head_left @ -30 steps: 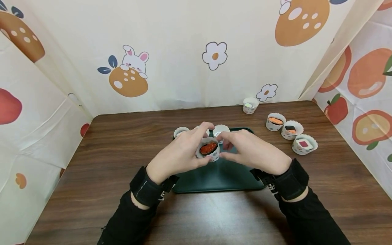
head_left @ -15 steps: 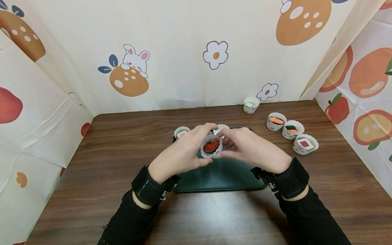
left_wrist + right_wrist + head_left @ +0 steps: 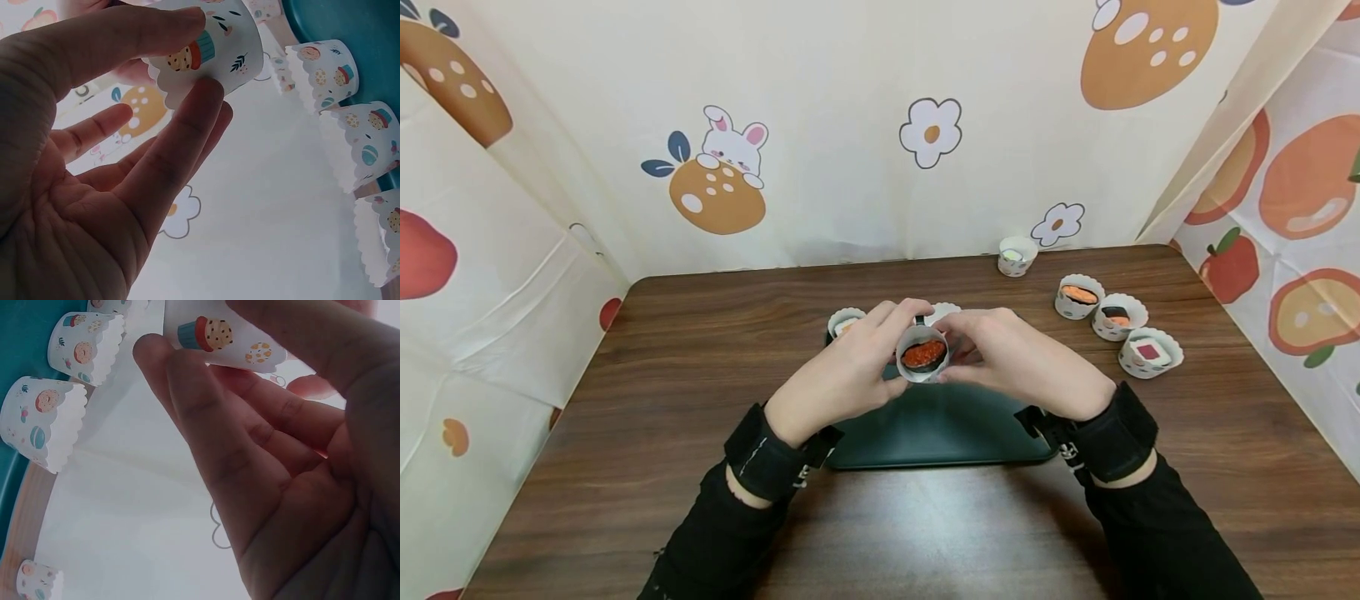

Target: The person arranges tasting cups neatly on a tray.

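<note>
Both hands hold one white paper baking cup (image 3: 234,47) above the dark green tray (image 3: 955,433). Inside it lies a toy-like roe sushi piece (image 3: 923,355), red on top with a black side. My left hand (image 3: 850,367) grips the cup from the left, thumb low and forefinger toward the far rim. From the other side my right hand (image 3: 1026,362) pinches it between thumb and fingers. Cupcake prints on the cup's wall show in both wrist views. Behind the hands, several more baking cups (image 3: 847,318) stand along the tray's far edge, partly covered by the fingers.
To the right on the wooden table (image 3: 715,333) stand three cups: one with orange-topped sushi (image 3: 1078,295), one with a black-and-orange piece (image 3: 1115,317), one with a white-and-red piece (image 3: 1148,352). Another cup (image 3: 1017,257) sits at the table's back edge, near the printed curtain (image 3: 820,150).
The held cup has shifted slightly right and up, toward the right hand. The right hand's fingers now close on it, where before they were beside it. Other cups stay put.
</note>
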`<state>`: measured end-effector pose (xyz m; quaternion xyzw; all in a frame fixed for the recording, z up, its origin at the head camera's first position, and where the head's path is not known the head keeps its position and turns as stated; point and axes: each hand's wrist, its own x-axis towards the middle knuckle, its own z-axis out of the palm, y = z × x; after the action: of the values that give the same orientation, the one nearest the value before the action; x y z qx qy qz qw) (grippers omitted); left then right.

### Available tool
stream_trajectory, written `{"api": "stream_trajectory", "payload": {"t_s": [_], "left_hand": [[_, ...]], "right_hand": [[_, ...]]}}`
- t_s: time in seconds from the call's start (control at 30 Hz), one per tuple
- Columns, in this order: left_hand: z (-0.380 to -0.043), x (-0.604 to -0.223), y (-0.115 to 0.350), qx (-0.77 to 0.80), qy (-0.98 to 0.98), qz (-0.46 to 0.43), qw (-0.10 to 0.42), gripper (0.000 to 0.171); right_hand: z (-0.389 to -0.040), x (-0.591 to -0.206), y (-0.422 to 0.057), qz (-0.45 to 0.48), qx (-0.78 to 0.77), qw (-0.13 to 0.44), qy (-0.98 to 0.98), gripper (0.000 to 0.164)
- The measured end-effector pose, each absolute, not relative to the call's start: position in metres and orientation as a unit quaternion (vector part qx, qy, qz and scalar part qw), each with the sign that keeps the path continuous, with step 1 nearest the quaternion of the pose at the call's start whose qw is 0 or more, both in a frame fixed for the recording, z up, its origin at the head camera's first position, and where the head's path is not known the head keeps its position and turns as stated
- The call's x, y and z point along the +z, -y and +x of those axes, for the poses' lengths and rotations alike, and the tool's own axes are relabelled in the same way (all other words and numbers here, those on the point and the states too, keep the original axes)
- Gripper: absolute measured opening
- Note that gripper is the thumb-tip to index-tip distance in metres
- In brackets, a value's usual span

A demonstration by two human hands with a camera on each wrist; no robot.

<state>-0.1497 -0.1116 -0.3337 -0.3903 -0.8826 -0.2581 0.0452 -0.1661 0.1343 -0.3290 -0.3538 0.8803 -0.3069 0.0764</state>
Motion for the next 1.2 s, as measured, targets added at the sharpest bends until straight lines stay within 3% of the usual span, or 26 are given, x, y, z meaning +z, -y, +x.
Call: {"api": "stream_trajectory", "payload": {"t_s": [0.53, 1.2], "left_hand": [[-0.1473, -0.3377, 0.1042, -0.265, 0.882, -0.386, 0.054, 0.073], [-0.1464, -0.3361, 0.1042, -0.269, 0.878, -0.394, 0.048, 0.067]], "right_hand": [[-0.1642, -0.3295, -0.133, -0.319, -0.268, 0.079, -0.905, 0.076], [-0.164, -0.3309, -0.1333, -0.33, -0.262, 0.073, -0.904, 0.062]]}}
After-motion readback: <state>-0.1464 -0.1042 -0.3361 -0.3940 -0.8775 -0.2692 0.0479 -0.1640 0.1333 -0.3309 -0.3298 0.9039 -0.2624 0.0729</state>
